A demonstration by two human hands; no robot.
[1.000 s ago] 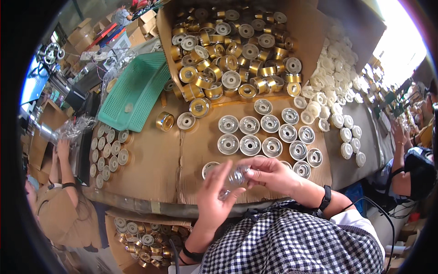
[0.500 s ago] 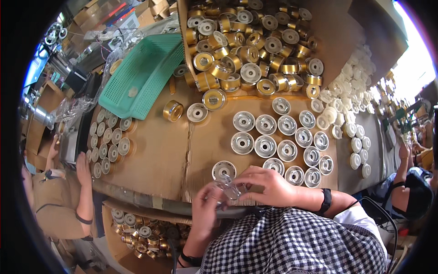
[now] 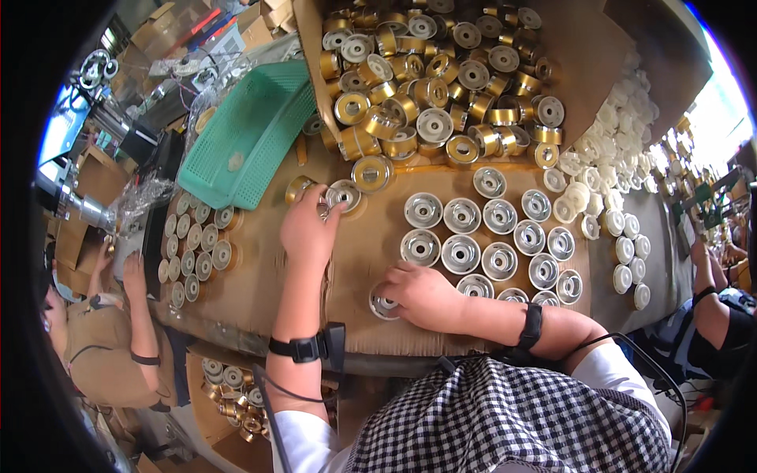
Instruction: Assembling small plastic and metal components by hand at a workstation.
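My left hand (image 3: 308, 229) reaches to the middle left, its fingers curled at the near edge of a round gold cap with a pale face (image 3: 344, 197). A small shiny piece shows between its thumb and fingers, too hidden to name. Just left of those fingers is another gold cap (image 3: 298, 188), partly covered. Near the front edge, my right hand (image 3: 426, 296) closes its fingers over a round pale-rimmed cap (image 3: 383, 306); the fingers hide most of its face. Several similar caps (image 3: 460, 254), silvery inside, stand in rows right of and beyond my right hand.
A cardboard box (image 3: 583, 59) full of gold caps stands at the back. Left of it lies a green basket (image 3: 236, 165). White plastic pieces (image 3: 615, 150) are heaped on the right. Several more caps (image 3: 203, 266) stand at left. People work on both sides.
My hands have parted from the clear pieces they held together by the front edge. The left has moved forward to the far caps; the right has come down onto the near cap.
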